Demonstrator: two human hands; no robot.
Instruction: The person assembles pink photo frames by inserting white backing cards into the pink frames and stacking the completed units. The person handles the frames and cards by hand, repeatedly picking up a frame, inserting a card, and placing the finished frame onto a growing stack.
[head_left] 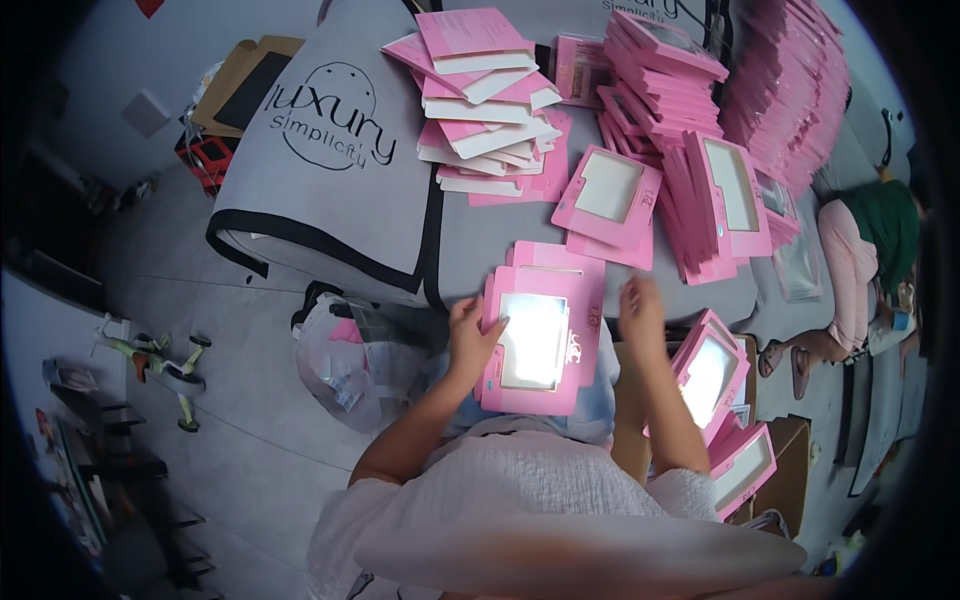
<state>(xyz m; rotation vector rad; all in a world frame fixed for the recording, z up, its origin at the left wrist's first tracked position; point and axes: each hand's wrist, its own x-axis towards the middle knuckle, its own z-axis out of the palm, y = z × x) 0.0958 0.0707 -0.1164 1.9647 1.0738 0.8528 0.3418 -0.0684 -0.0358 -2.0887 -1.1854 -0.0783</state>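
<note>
On my lap lies a flat pink box (585,375) with a clear window that shines with glare. More pink card, one or more similar pieces, sticks out behind its upper edge. My left hand (473,338) is closed on the box's left edge, thumb over the front near the window. Just right of the box, apart from it, is my right hand (641,312); its fingers are blurred, and I cannot make out anything in them. Beyond it, a windowed pink box (608,190) rests on another pink piece at the front of the grey sofa.
Flat pink cartons (490,110) are piled on the grey sofa cover (330,190). Stacks of windowed boxes (665,90) stand to their right. Beside my right arm, a cardboard box (792,450) holds more pink boxes. A clear bag (345,365) sits at my left. Another person (865,240) is at far right.
</note>
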